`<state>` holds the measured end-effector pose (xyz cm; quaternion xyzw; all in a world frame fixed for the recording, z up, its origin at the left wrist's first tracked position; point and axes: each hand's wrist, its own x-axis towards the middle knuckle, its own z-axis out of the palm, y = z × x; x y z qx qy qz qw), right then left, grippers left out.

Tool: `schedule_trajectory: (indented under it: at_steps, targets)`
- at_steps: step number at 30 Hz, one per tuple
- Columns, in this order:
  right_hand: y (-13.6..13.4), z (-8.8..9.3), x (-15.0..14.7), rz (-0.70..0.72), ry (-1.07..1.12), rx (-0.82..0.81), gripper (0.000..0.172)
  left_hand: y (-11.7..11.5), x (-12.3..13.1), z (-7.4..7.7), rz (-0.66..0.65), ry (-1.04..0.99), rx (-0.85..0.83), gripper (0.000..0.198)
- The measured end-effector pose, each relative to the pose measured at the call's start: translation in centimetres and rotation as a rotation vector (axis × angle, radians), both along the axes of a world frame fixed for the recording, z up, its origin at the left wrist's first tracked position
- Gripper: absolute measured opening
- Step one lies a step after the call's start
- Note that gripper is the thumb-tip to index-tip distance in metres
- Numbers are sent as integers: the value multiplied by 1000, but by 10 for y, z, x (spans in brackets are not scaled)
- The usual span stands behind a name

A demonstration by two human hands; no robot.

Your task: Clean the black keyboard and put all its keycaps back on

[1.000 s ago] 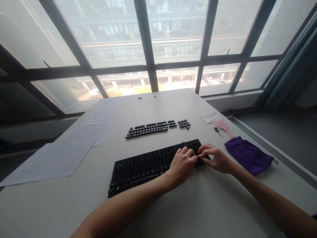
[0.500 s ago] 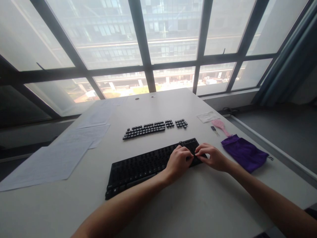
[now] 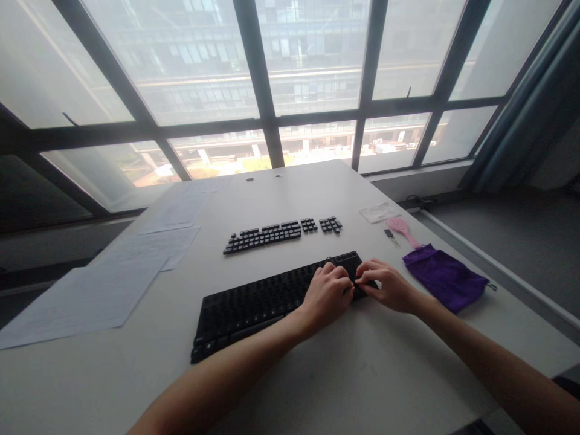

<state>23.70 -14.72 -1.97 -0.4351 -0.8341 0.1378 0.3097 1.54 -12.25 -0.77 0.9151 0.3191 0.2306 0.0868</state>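
Note:
A black keyboard [image 3: 258, 302] lies at a slant on the white table, most of its keycaps off and a few left along its near edge. Over its right end, my left hand [image 3: 330, 291] has its fingers curled in. My right hand [image 3: 383, 283] meets it from the right, thumb and fingertips pinched together. The fingertips of both hands nearly touch at the number pad, and what they grip is too small and covered to make out. Behind the keyboard, loose black keycaps [image 3: 265, 235] stand in rows laid out like a keyboard.
Right of the hands lie a purple cloth bag [image 3: 446, 278], a pink brush [image 3: 401, 228], a small black-headed puller tool [image 3: 390, 235] and a white tissue [image 3: 378, 211]. Paper sheets [image 3: 90, 302] cover the table's left side. Windows stand beyond the far edge.
Both hands stay at the keyboard's right end, with only slight finger movement. The whole view has shifted a little.

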Motion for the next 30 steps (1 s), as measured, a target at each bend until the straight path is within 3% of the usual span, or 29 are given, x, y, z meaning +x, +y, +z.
schedule_trajectory:
  at_steps: [5, 10, 14, 17, 21, 26, 30]
  targets:
    - [-2, 3, -2, -41, -70, -5, 10, -4, 1, 1, 7, 119, 78, 24]
    - [3, 5, -2, -20, 15, -7, 13, -6, 0, -4, 19, 145, 106, 23]
    - [44, 8, -2, -193, 125, 88, 10, -12, 1, 3, 46, 156, 153, 14]
    - [94, 11, -4, -374, 8, 102, 7, -16, 1, 9, 31, 148, 198, 15]
    - [150, 10, -10, -411, -175, 75, 9, -18, -2, 8, -3, 163, 210, 18]
    - [173, -1, -13, -387, -237, 39, 8, -18, -6, 4, -17, 150, 166, 17]
    - [176, -10, -12, -396, -260, 10, 7, -19, -3, 3, -22, 188, 135, 37]
